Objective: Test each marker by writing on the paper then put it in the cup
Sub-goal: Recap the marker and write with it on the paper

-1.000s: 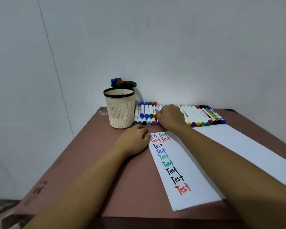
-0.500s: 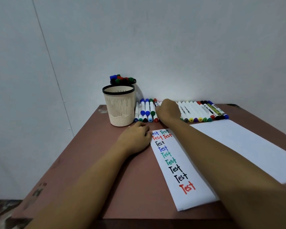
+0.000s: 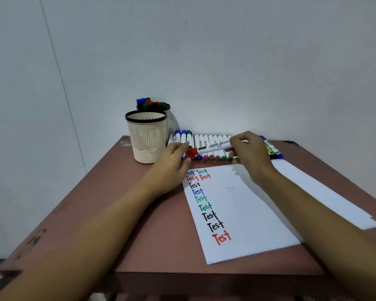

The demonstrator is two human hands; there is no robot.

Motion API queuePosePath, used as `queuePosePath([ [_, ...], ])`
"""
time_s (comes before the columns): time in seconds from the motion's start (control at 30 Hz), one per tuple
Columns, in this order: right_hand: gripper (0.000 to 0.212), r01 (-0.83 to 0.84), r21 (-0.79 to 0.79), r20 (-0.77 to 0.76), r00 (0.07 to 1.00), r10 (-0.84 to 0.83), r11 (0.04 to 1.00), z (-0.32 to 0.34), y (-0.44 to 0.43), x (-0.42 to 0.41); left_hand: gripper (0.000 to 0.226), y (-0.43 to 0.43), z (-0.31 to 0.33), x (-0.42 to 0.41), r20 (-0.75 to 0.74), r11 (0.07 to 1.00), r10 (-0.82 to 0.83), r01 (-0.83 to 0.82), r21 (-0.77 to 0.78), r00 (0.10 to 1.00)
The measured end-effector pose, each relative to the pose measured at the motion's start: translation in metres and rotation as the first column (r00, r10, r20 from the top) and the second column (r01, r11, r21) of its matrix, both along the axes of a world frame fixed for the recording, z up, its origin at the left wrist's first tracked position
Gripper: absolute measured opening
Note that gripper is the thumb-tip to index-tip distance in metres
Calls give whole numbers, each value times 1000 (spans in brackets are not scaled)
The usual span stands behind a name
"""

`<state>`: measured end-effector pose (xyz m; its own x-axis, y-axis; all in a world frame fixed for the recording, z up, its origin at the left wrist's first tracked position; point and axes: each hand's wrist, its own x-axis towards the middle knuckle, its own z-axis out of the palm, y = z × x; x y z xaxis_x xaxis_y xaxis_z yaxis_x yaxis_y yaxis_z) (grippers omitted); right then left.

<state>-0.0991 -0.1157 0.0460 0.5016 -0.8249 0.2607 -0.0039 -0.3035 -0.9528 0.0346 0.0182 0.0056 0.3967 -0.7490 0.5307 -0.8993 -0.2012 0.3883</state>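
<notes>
Right hand [image 3: 249,153] grip closed on red marker [image 3: 213,147], held level above marker row [image 3: 211,141]. Left hand [image 3: 172,164] grip loose, fingers at cap [image 3: 191,152]. Cup [image 3: 147,140] at 9 o'clock of row.

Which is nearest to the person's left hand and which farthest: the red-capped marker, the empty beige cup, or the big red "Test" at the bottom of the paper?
From the left hand:
1. Red-capped marker: its cap sits right at the fingertips, held level by the right hand.
2. Empty beige cup: just to the left, by the wall.
3. Bottom red "Test": far down the paper, toward the table's near edge.
</notes>
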Motion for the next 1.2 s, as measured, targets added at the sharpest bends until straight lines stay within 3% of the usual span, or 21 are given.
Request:
queuePosePath([
  [0.13, 13, -93, 57, 9, 996, 93, 994, -15, 12, -9, 57, -3, 2, -5, 59, 993, -56, 49, 109, 997],
  [0.2, 14, -154, 117, 57, 987, 148, 981, -17, 15, -8, 45, -3, 4, -5, 93, 988, -47, 33, 149, 995],
  [0.3, 16, -273, 283, 246, 947, 205, 919, -17, 18, -6, 19, -3, 5, -8, 81, 996, -62, 56, 65, 995],
  [0.4, 1, -359, 387, 350, 910, 224, 849, -19, 21, -5, 14, -3, 7, -12, 77, 997, -64, 68, -48, 995],
  [0.6, 23, -321, 270, 98, 947, 306, 908, -25, 29, 2, 24, -4, 3, -18, 186, 999, -34, 39, -19, 982],
  [0.67, 27, -313, 238, 99, 950, 297, 920, -26, 30, 4, 22, -4, 3, -19, 154, 999, -39, 44, -27, 987],
  [0.83, 38, -308, 167, 69, 951, 301, 936, -27, 30, 5, 26, -5, 5, -20, -123, 989, -128, 136, 62, 984],
  [1.2, 33, -422, 101, 109, 905, 411, 901, -26, 27, 1, 30, -2, 7, -21, -204, 975, -224, 222, -35, 953],
])
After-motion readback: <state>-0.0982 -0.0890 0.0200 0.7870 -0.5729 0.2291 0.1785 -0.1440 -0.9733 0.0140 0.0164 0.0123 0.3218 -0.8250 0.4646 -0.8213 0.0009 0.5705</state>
